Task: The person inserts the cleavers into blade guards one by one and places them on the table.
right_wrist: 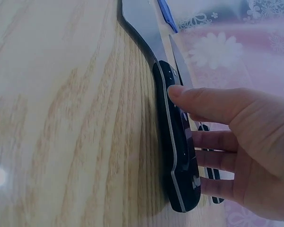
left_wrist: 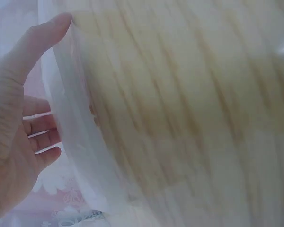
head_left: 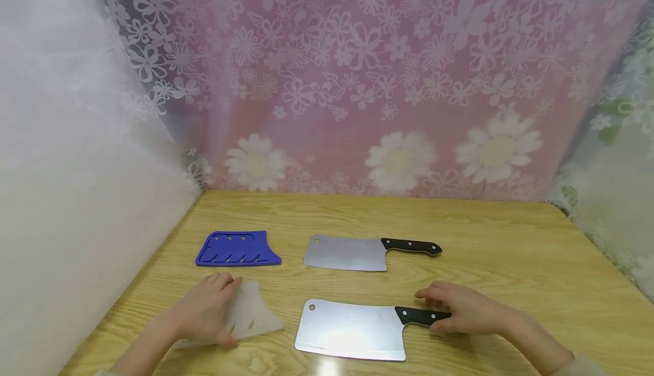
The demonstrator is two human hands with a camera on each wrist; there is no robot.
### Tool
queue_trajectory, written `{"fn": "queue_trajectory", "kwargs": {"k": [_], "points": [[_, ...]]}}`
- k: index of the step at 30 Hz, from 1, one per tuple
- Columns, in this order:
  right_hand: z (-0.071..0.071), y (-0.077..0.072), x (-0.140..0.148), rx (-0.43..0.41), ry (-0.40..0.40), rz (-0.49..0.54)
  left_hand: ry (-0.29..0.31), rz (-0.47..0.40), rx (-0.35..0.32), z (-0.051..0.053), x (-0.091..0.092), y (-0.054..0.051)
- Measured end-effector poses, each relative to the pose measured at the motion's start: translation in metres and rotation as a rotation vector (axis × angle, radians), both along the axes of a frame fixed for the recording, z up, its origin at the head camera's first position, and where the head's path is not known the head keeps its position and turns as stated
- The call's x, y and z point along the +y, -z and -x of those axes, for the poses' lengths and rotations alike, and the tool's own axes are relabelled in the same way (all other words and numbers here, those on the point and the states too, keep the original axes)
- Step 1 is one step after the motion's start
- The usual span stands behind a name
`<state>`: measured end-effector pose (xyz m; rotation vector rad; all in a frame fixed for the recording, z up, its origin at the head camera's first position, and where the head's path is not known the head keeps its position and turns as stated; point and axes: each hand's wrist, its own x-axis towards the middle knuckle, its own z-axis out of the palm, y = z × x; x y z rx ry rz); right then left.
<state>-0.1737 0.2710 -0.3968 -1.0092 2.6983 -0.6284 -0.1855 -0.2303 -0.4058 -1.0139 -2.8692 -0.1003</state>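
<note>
Left hand [head_left: 203, 308], part-open, gripping white blade guard [head_left: 251, 310], right hand [head_left: 467, 309], loosely curled, holding front cleaver [head_left: 352, 330] by black handle [head_left: 413, 316], rear cleaver [head_left: 349, 254] at front cleaver's twelve o'clock

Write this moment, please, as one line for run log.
left hand: on white sheath | right hand: touching near cleaver by handle | far cleaver, blue sheath: lying on table
</note>
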Motion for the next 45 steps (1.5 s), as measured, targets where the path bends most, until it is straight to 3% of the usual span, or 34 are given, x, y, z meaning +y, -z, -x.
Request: {"fn": "queue_trajectory", "kwargs": {"k": [5,10,15,19,25,30,45], "points": [[0.003,-0.004,-0.006,0.030,-0.033,-0.004,-0.032,-0.076,0.112,0.001,-0.002,-0.001],[0.004,-0.007,-0.014,0.059,-0.045,-0.053,-0.006,-0.119,0.186,0.006,-0.007,-0.007],[0.002,-0.007,-0.023,0.061,-0.044,-0.126,0.000,-0.074,0.168,0.007,-0.007,-0.009],[-0.001,-0.004,-0.027,0.070,-0.046,-0.095,-0.012,-0.054,0.128,0.006,-0.004,-0.011],[-0.004,-0.002,-0.031,0.019,0.019,-0.046,0.000,-0.042,0.107,0.006,0.003,-0.014],[-0.006,-0.003,-0.032,0.093,0.037,-0.024,0.021,-0.049,0.143,0.008,0.008,-0.016],[-0.007,-0.012,-0.029,0.232,0.272,-0.002,0.045,-0.029,0.130,0.014,0.034,-0.020]]}}
